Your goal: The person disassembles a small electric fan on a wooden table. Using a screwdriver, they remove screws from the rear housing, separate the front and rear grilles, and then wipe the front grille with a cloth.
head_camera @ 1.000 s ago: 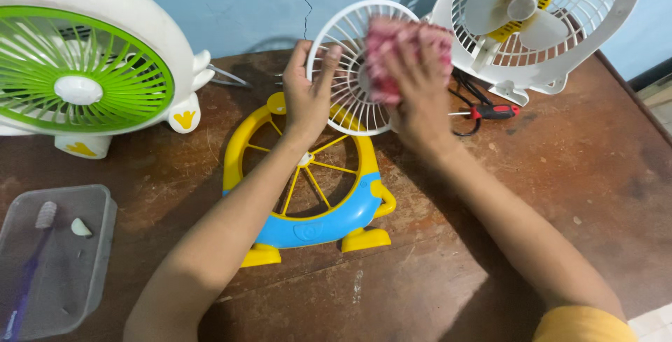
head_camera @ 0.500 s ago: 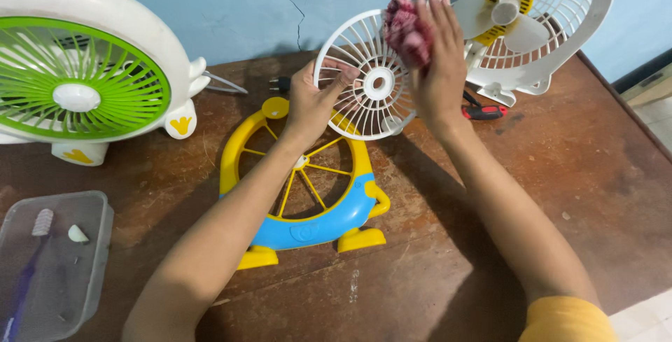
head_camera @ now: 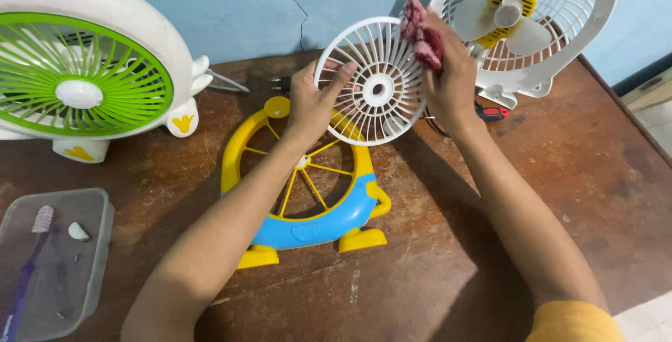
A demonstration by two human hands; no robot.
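Two bare forearms, both uncovered from elbow to wrist. Left hand point(head_camera: 309, 101): no ring, no watch, no glove; fingers slim, nails short and unpainted. Right hand point(head_camera: 451, 79): likewise bare, no jewellery visible, wrist free of band. Only clothing in view: mustard-yellow sleeve point(head_camera: 570, 322), short, plain fabric, no print, ending at upper arm well behind right hand. Left upper arm out of view, sleeve there cannot be told.
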